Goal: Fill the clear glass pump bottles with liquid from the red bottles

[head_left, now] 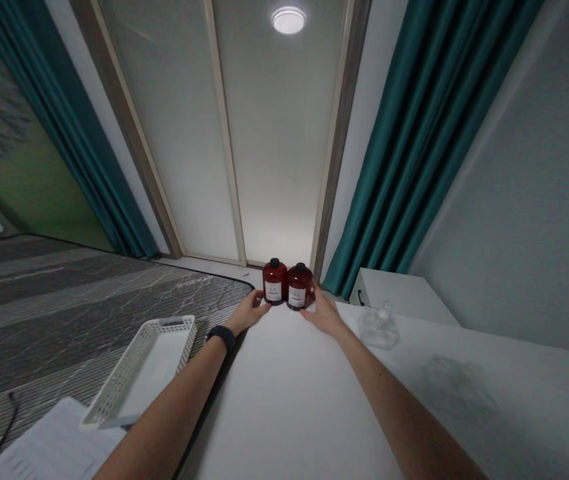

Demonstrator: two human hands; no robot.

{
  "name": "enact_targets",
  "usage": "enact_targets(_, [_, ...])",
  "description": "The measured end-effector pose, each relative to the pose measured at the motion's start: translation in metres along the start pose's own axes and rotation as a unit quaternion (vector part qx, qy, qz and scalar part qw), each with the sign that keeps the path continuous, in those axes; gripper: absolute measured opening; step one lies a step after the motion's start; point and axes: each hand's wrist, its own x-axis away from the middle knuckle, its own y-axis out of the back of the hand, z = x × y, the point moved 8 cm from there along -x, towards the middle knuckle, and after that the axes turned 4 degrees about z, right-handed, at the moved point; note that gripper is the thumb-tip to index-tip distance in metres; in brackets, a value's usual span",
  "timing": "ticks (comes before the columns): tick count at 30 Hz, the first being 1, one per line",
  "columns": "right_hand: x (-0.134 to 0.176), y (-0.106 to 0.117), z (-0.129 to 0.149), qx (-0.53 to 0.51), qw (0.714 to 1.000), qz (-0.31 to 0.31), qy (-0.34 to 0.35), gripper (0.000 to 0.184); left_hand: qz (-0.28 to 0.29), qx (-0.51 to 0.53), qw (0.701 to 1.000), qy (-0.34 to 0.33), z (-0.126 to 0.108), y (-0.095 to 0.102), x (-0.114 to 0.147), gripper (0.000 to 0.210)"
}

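Two dark red bottles with black caps and white labels stand upright side by side at the far end of the white table (284,393). My left hand (249,312), with a dark watch on its wrist, curls against the outer side of the left bottle (273,279). Around the outer side of the right bottle (298,283) is my right hand (323,312), its thumb at the front near the base and its fingers along the side. Each hand grips the bottle nearest to it. The backs of the bottles are hidden.
Right of my right arm are a clear plastic bottle (379,325) and a crumpled clear plastic bag (457,383). A white basket (107,393) and printed papers (49,447) lie on the grey striped surface at left. Beyond stands a white cabinet (399,290).
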Motion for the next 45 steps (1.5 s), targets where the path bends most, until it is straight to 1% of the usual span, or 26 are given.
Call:
enact_targets(8, [-0.002,-0.002,-0.002,0.008,1.000,-0.002,0.006,0.096,-0.031,-0.017,0.999,0.019,0.007,-0.001,0.002,0.047])
enact_targets(11, [-0.001,-0.002,-0.002,0.008,1.000,-0.003,0.005,0.095,-0.048,-0.028,0.998,0.033,0.008,0.003,0.007,0.050])
enact_targets(13, [0.002,-0.001,-0.002,0.011,1.000,-0.011,0.000,0.093,-0.062,-0.035,0.997,0.035,0.006,0.010,0.012,0.048])
enact_targets(17, [0.012,0.005,-0.001,0.014,0.999,-0.036,-0.008,0.089,-0.081,-0.052,0.995,0.019,-0.008,0.024,0.020,0.029])
enact_targets(19, [0.018,0.009,0.001,0.008,0.999,-0.048,-0.008,0.085,-0.083,-0.056,0.995,0.008,-0.019,0.028,0.023,0.024])
enact_targets(21, [0.025,0.014,0.004,-0.003,0.998,-0.059,-0.005,0.082,-0.080,-0.057,0.995,-0.007,-0.032,0.029,0.026,0.023])
enact_targets(23, [0.031,0.019,0.008,-0.018,0.998,-0.068,-0.002,0.078,-0.071,-0.056,0.996,-0.024,-0.048,0.025,0.029,0.021])
enact_targets(25, [0.039,0.023,0.010,-0.034,0.996,-0.077,0.001,0.073,-0.061,-0.054,0.996,-0.045,-0.065,0.018,0.032,0.020])
enact_targets(27, [0.049,0.027,0.010,-0.049,0.995,-0.087,0.002,0.067,-0.045,-0.050,0.996,-0.066,-0.082,0.005,0.036,0.020])
enact_targets(30, [0.072,0.031,0.010,-0.067,0.993,-0.098,0.004,0.059,-0.019,-0.038,0.994,-0.096,-0.106,-0.020,0.045,0.020])
enact_targets(34, [0.109,0.041,0.008,-0.080,0.991,-0.110,0.017,0.050,0.020,-0.023,0.991,-0.133,-0.136,-0.059,0.059,0.020])
enact_targets(40, [0.159,0.070,0.002,-0.068,0.989,-0.130,0.025,0.041,0.083,-0.002,0.980,-0.182,-0.178,-0.114,0.083,0.020])
enact_targets(43, [0.181,0.085,-0.001,-0.055,0.989,-0.136,0.026,0.038,0.110,0.005,0.975,-0.194,-0.193,-0.136,0.097,0.020])
enact_targets(45, [0.194,0.094,0.000,-0.042,0.989,-0.140,0.027,0.036,0.122,0.009,0.972,-0.198,-0.199,-0.147,0.107,0.019])
